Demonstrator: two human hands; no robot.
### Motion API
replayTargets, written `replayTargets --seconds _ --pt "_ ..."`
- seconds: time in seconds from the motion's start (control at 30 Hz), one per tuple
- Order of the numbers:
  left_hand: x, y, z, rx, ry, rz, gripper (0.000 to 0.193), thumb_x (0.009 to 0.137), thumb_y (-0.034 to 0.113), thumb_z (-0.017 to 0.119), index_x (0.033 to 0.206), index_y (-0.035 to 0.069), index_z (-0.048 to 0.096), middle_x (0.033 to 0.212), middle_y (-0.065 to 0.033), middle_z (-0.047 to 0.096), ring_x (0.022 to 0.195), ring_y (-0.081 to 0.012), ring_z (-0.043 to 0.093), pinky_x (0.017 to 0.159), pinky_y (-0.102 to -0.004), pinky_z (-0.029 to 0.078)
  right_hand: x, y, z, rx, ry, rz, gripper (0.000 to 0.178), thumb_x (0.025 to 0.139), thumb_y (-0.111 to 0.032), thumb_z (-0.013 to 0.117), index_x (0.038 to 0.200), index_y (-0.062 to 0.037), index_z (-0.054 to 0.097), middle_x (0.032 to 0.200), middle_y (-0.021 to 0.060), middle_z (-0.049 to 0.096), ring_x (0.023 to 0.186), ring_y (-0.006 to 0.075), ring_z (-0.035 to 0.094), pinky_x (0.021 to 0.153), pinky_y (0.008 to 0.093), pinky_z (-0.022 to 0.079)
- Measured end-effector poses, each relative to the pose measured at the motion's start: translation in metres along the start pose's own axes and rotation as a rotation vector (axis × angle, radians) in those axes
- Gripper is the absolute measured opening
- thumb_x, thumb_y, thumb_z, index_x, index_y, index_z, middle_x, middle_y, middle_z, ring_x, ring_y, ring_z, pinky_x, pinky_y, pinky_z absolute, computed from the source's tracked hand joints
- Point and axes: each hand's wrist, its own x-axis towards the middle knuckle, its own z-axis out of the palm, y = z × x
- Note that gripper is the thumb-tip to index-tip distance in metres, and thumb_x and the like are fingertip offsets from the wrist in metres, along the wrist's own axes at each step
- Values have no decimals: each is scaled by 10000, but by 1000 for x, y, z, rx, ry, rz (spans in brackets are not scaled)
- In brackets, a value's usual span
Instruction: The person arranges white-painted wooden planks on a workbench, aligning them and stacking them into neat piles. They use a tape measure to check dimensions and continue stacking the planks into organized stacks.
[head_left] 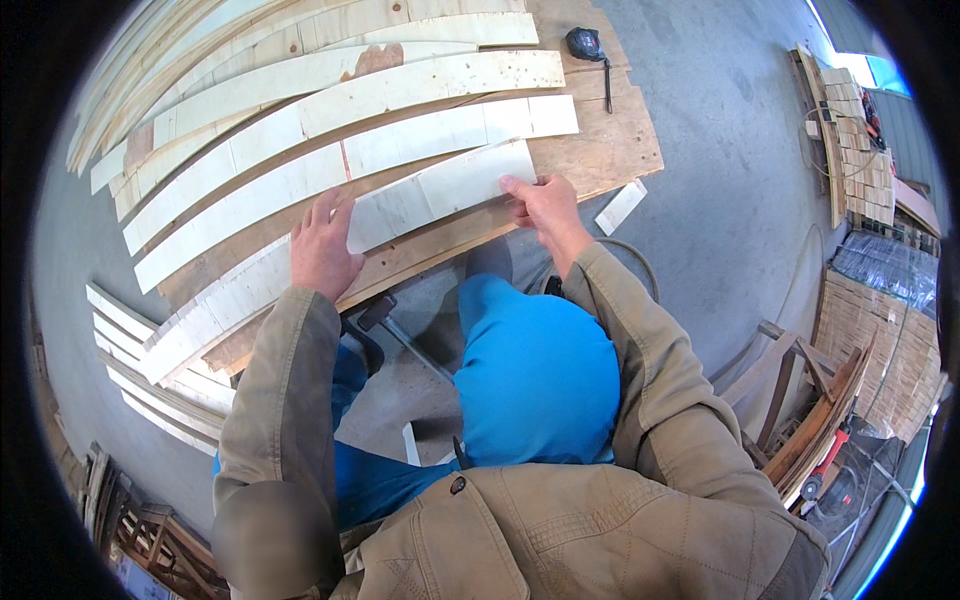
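Head view shows your left hand [322,250] lying flat and open on a pale wood strip [440,192] on the worktop [600,150], while your right hand [545,208] pinches its end.

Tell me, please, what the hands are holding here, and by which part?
Both hands press on a pale curved wooden strip: left hand flat on its middle, right hand pinching its end.
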Motion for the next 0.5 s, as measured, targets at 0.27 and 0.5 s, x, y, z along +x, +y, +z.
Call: replayTargets --seconds 0.27,0.5 --pt "-6 0 2 -30 27 -13 908 658 112 964 1484 92 586 1422 -149 633 1361 -363 588 1166 -510 444 -9 -4 -6 0 60 -33 512 840 -282 930 1074 86 661 900 153 709 666 202 669 559 359 571" --pt "-8 -1 -6 -50 41 -2 892 669 122 961 1477 98 583 1378 -154 644 1327 -361 598 1139 -512 448 -15 -13 -14 81 41 -75 474 912 -248 872 1182 67 643 1012 130 713 720 171 668 573 314 557"
